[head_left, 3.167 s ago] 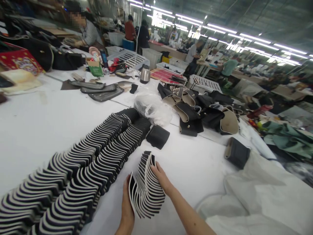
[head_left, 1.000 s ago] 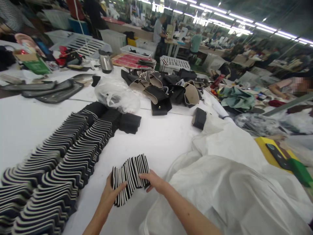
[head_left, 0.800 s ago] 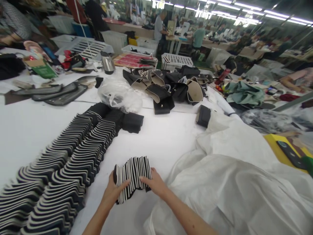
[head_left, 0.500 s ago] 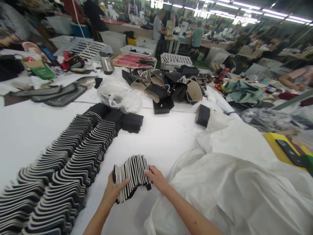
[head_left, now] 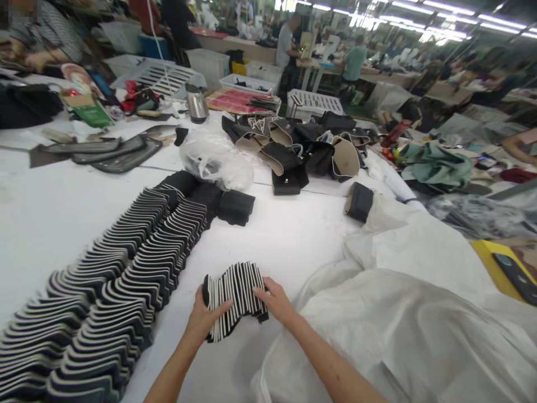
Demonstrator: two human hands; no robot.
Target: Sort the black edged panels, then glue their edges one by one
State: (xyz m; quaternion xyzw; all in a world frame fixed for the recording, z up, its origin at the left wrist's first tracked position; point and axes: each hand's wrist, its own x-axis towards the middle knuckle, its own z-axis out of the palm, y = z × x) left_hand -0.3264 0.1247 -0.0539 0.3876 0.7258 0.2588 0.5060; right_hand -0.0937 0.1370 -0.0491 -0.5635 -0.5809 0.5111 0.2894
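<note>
My left hand (head_left: 203, 320) and right hand (head_left: 279, 303) press a bundle of thin, curved black pieces with white edges (head_left: 235, 298) from both ends—presumably so no layer spills—above the white tabletop (head_left: 302, 240). Its layers stand fanned, wavy, stepped at the rim. Leftward, two long rows of similar pieces (head_left: 168, 246); farther, black bags with beige insides (head_left: 282, 158).

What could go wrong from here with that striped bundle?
The bundle is many loose-looking strips squeezed between the left hand and right hand; if either eases off, strips might slip out.

Its lower edge is uneven, so some strips could end up misaligned.

The crumpled white sheet lies close by the right forearm, which might snag or drag it.
</note>
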